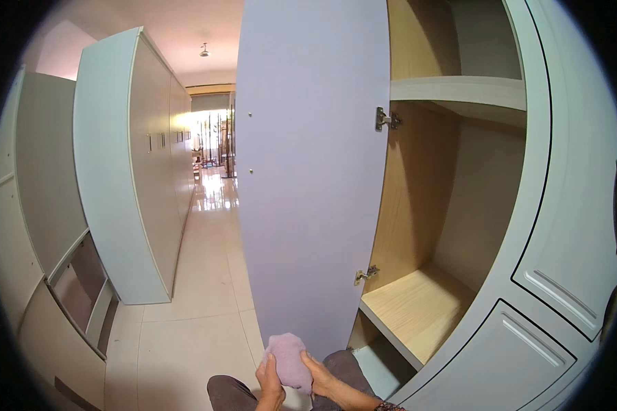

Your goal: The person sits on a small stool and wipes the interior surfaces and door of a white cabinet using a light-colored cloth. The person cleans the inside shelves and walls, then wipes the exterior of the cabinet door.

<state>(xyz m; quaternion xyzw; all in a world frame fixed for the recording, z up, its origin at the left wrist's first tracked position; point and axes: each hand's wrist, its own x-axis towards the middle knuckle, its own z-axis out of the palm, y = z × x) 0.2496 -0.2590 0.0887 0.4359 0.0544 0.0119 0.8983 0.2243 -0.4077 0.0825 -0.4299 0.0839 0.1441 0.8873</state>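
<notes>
A folded pink cloth (289, 362) is held between both hands, low in the picture, in front of the lower part of a swung-out cabinet door. My left hand (270, 383) grips its left side, thumb on top. On its right side, my right hand (319, 375) holds it, also with the thumb on top. The pale lavender cabinet door (313, 180) stands open on metal hinges (385, 119). To its right are the wood-grain inside of the cabinet and its bottom board (416, 303).
My knees (231, 393) are bent below the cloth. A white shelf edge (457, 90) crosses the upper cabinet. Closed panels with grooved trim (534, 354) are at right. A long wardrobe (108, 180) stands at left, beside the tiled floor (200, 287).
</notes>
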